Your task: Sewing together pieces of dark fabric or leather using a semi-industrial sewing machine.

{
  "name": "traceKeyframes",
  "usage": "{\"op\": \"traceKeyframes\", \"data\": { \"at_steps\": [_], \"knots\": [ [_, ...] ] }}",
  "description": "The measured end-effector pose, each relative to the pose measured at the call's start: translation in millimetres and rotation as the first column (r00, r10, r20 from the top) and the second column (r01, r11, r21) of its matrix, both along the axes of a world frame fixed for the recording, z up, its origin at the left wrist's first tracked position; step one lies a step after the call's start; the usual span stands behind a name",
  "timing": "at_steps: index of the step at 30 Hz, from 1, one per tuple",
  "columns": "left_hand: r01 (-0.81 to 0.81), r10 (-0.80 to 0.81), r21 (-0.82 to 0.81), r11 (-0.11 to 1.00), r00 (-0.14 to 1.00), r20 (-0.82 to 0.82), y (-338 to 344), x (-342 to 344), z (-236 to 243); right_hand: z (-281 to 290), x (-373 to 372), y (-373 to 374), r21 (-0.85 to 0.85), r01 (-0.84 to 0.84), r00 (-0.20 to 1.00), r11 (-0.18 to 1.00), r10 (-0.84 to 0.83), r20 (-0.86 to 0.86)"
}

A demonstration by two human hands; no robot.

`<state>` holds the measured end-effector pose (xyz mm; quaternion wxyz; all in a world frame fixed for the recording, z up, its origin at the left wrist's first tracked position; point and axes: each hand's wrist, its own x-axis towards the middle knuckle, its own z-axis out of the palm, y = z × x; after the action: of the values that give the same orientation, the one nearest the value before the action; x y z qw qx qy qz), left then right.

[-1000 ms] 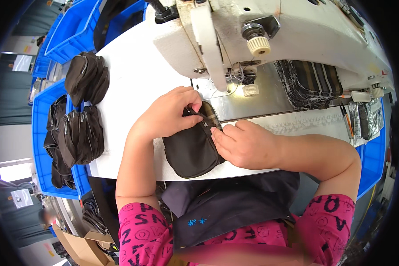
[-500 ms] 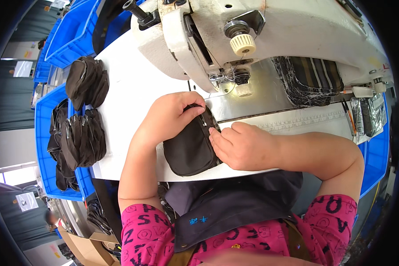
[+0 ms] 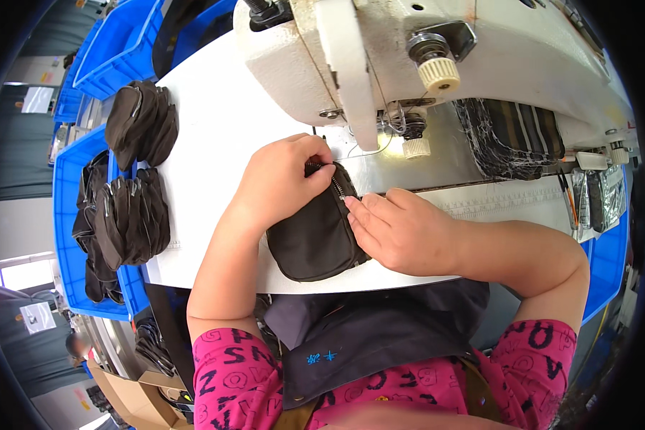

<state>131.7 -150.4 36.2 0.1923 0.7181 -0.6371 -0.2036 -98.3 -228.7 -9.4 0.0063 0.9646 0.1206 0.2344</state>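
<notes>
A black zippered pouch (image 3: 309, 244) lies on the white table in front of me, its rounded end toward my body. My left hand (image 3: 283, 179) pinches the pouch's far end between thumb and fingers. Along the right side runs a metal zipper (image 3: 338, 186), partly bared between my two hands. My right hand (image 3: 403, 233) is closed at that zipper, fingertips pinched on its near part; the zipper pull itself is hidden. Just beyond the pouch stands a white sewing machine (image 3: 301, 79), its needle area close to my left fingers.
Stacked black pouches (image 3: 132, 218) rest at the left table edge, over a blue bin (image 3: 68, 215). Striped fabric pieces (image 3: 516, 136) are piled under the machine arm. A ruler strip (image 3: 494, 204) crosses the table at right, near small tools (image 3: 568, 197). A cardboard box (image 3: 132, 401) sits lower left.
The view has shifted, so the machine appears farther right and larger. Both hands keep their hold; the pouch sits slightly more to the right, and more of the zipper's teeth shows between the hands.
</notes>
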Motion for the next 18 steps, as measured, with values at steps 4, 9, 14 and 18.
{"op": "traceKeyframes", "data": {
  "at_steps": [4,9,14,18],
  "knots": [
    [-0.002,0.002,-0.002,1.0,1.0,0.018,-0.4,-1.0,2.1,0.9,1.4,0.3,-0.021,0.016,0.999,1.0,-0.015,0.05],
    [0.002,-0.002,-0.015,1.0,1.0,0.018,-2.9,-1.0,-3.5,-0.1,1.1,0.7,-0.008,0.026,0.998,1.0,-0.025,0.051],
    [0.008,-0.007,-0.04,0.999,1.0,0.025,-3.8,-3.3,-5.1,0.7,1.0,0.2,0.014,0.022,0.998,1.0,-0.023,0.055],
    [0.038,-0.026,-0.103,0.994,0.993,0.112,-3.8,-5.0,-8.4,0.3,1.4,0.7,0.001,0.024,0.998,1.0,-0.024,0.066]
  ]
}}
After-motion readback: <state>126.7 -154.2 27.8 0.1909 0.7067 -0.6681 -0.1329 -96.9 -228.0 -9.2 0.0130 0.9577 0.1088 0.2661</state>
